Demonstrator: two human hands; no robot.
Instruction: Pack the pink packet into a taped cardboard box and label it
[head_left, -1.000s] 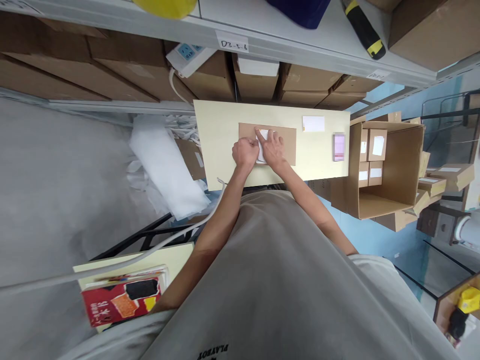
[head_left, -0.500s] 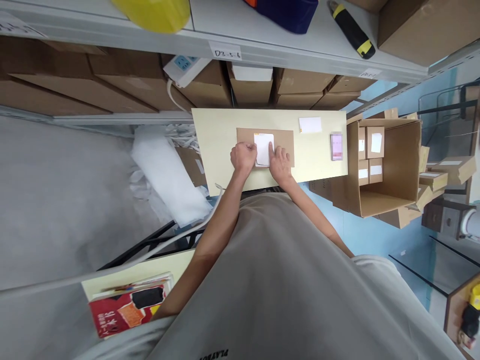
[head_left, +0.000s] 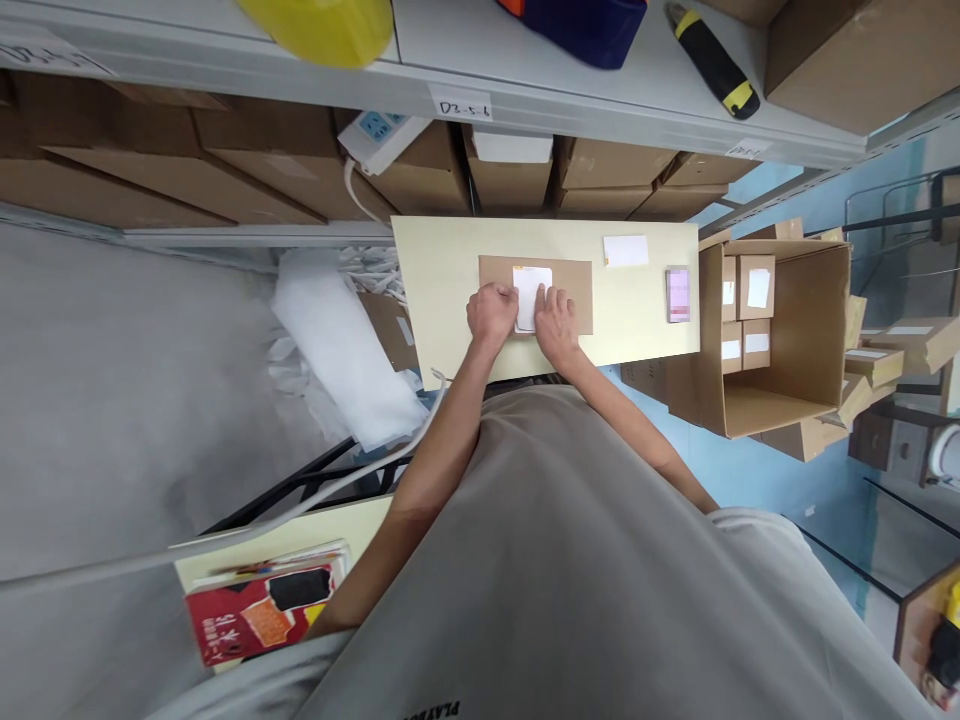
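Observation:
A flat brown cardboard box (head_left: 577, 300) lies on the pale yellow table, with a white label (head_left: 531, 290) on its top near the middle. At the label's left edge my left hand (head_left: 492, 314) is closed, fingers curled and thumb side against the label; what its fingertips pinch is mostly hidden. My right hand (head_left: 558, 324) rests with fingers stretched out, the index finger on the label's right side and the others on the cardboard. Further right on the table are a white slip (head_left: 625, 250) and a phone-like object (head_left: 678, 294) with a pink face.
The pale yellow table (head_left: 439, 300) backs onto a metal shelf (head_left: 300, 90) packed with cartons. An open carton (head_left: 787, 395) holding several labelled small boxes stands at right. White wrapping material (head_left: 337, 350) lies at left. A pale cable (head_left: 300, 510) runs behind my left arm.
The whole view has shifted slightly to the right. My right hand's fingers have drawn a little closer together. The label and box stay in place under my hands.

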